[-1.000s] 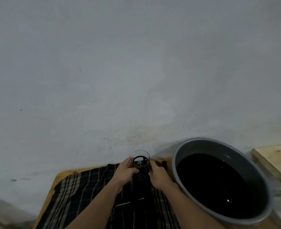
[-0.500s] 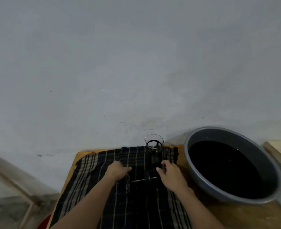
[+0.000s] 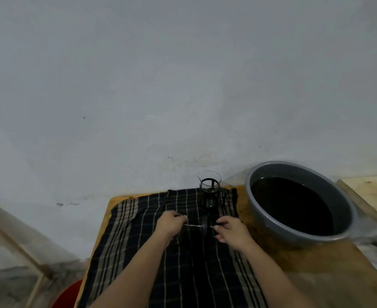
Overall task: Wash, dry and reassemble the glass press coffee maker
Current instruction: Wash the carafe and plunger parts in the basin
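Note:
The glass carafe (image 3: 209, 189) in its black frame stands upright at the far edge of a dark striped cloth (image 3: 183, 263), untouched. Nearer to me lies the plunger (image 3: 202, 226): a thin metal rod held level, with the black lid disc on it. My left hand (image 3: 169, 223) pinches the rod's left end. My right hand (image 3: 231, 227) grips the right end, just past the disc. Both hands hover just above the cloth.
A grey basin (image 3: 258, 174) of dark water sits to the right on the wooden table (image 3: 294, 263). A pale wooden board (image 3: 374, 192) lies further right. A grey wall stands close behind. Something red (image 3: 68, 294) shows below the table's left edge.
Both hands let go of the carafe, came back toward me and took hold of the plunger rod. The view tipped down and shows more of the table.

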The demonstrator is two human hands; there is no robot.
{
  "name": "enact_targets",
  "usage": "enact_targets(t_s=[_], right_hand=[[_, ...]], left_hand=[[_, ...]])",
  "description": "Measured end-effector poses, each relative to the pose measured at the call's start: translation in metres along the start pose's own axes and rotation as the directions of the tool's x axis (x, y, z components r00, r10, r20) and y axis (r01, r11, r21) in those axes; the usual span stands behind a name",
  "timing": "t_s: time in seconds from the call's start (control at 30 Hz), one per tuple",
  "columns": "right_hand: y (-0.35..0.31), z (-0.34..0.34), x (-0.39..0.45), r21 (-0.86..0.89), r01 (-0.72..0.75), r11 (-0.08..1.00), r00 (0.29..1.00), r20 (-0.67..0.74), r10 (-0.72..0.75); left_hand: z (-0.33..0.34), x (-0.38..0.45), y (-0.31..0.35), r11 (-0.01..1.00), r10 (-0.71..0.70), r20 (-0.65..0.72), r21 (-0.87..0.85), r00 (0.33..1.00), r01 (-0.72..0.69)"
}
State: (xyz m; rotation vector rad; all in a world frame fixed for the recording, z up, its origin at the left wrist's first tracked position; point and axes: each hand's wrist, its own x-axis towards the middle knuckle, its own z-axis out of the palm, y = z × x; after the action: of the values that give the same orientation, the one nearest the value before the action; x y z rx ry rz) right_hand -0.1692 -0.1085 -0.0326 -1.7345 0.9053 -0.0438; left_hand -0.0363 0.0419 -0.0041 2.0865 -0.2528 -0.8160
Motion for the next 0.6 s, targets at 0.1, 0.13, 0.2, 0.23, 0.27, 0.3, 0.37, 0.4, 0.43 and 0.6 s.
enact_targets(t_s=[0.1,0.13,0.2,0.23,0.27,0.3,0.37,0.4,0.43,0.6], right_hand=[[-0.013,-0.026,-0.025,0.117,0.045,0.992,0.998,-0.045,-0.04],[-0.017,-0.037,-0.033,0.158,0.06,0.986,0.996,-0.073,-0.049],[-0.022,-0.06,-0.045,0.23,0.089,0.969,0.989,-0.134,-0.059],[-0.021,-0.076,-0.049,0.255,0.109,0.961,0.983,-0.173,-0.066],[-0.02,-0.088,-0.051,0.261,0.122,0.958,0.978,-0.198,-0.071],[-0.018,-0.102,-0.052,0.255,0.126,0.959,0.971,-0.228,-0.067],[-0.006,-0.135,-0.051,0.212,0.121,0.97,0.954,-0.294,-0.055],[-0.001,-0.148,-0.049,0.176,0.116,0.978,0.948,-0.314,-0.056],[0.006,-0.165,-0.047,0.129,0.106,0.986,0.943,-0.329,-0.058],[0.029,-0.218,-0.028,-0.246,0.033,0.969,0.939,-0.325,-0.114]], left_hand=[[-0.001,-0.013,0.039,0.989,0.142,0.013,0.045,0.99,-0.143],[0.002,-0.017,0.054,0.98,0.194,0.027,0.051,0.981,-0.195],[0.013,-0.024,0.082,0.956,0.29,0.046,0.033,0.956,-0.292],[0.023,-0.027,0.099,0.941,0.336,0.066,0.029,0.94,-0.338],[0.03,-0.029,0.11,0.927,0.37,0.082,0.025,0.925,-0.373],[0.04,-0.029,0.121,0.914,0.401,0.106,0.014,0.91,-0.405],[0.069,-0.03,0.144,0.902,0.425,0.179,-0.002,0.888,-0.431],[0.082,-0.028,0.151,0.9,0.424,0.205,0.008,0.882,-0.435],[0.099,-0.024,0.158,0.895,0.428,0.231,0.025,0.874,-0.445],[0.174,-0.006,0.177,0.893,0.382,0.297,0.123,0.875,-0.432]])
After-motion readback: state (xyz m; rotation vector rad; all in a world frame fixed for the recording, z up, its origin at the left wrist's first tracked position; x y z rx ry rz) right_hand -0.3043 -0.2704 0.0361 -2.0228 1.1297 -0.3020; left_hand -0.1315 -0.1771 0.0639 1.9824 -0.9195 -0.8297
